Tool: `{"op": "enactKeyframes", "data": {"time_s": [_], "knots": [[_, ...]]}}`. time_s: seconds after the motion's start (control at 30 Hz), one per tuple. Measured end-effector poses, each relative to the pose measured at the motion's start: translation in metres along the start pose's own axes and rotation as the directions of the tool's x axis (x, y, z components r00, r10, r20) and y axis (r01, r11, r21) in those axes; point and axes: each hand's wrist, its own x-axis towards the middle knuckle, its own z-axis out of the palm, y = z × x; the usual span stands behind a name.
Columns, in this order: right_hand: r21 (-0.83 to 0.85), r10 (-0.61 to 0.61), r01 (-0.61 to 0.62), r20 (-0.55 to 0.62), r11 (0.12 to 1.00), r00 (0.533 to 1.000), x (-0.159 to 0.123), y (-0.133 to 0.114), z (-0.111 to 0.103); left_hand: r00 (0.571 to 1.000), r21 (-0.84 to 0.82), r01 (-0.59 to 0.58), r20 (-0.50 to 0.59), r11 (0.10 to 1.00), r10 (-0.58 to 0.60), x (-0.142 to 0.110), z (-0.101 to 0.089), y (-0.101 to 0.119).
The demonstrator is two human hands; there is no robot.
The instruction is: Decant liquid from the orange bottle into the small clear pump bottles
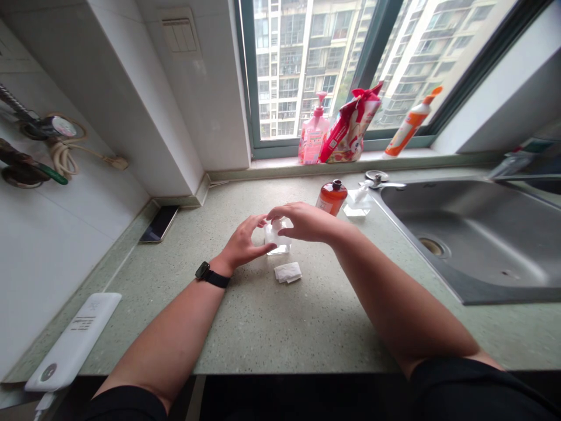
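The left hand [242, 244], with a black-strapped smartwatch [202, 271] on its wrist, and the right hand [304, 222] curve loosely around a small clear container [277, 238], which stands on the counter between them; whether they grip it, I cannot tell. Just in front lies a folded white tissue [288, 272] on the speckled green stone countertop [263, 327]. Beyond stand a glossy amber bottle [332, 197] and a brushed stainless-steel sink [464, 234]. A white power bank [74, 339] and a dark smartphone [159, 224] lie left. A pink pump bottle [314, 135] stands on the tiled windowsill [372, 158].
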Motion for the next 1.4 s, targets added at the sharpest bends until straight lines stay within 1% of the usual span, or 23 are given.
{"op": "enactKeyframes", "data": {"time_s": [0.17,0.4,0.6,0.77,1.0,1.2,1.4], "knots": [[0.020,0.002,-0.002,-0.015,1.000,1.000,0.002,0.001,0.001,1.000,-0.013,-0.005,-0.008,1.000,0.005,0.000,0.001,-0.002],[0.023,-0.032,0.032,0.013,0.999,0.999,0.002,0.005,0.001,1.000,-0.045,0.009,-0.015,0.999,-0.010,0.000,0.002,-0.005],[0.058,-0.028,0.027,0.016,0.998,0.999,0.002,0.007,0.002,1.000,-0.053,0.004,-0.008,0.999,-0.004,0.000,0.002,-0.007],[-0.050,0.027,-0.026,0.023,0.998,0.999,0.004,0.000,0.002,1.000,-0.049,0.005,-0.023,0.999,-0.006,0.000,0.003,-0.007],[-0.176,0.019,-0.014,0.029,0.984,0.999,0.005,-0.007,0.004,0.999,-0.053,-0.019,-0.035,0.998,0.018,0.000,0.004,-0.010],[-0.244,0.055,-0.046,0.029,0.969,0.998,0.005,-0.015,0.002,0.999,-0.051,-0.020,-0.040,0.998,0.018,0.001,0.005,-0.009],[-0.309,0.124,-0.110,0.025,0.945,0.992,0.005,-0.024,0.001,0.999,-0.054,-0.017,-0.044,0.998,0.015,0.000,0.005,-0.008]]}}
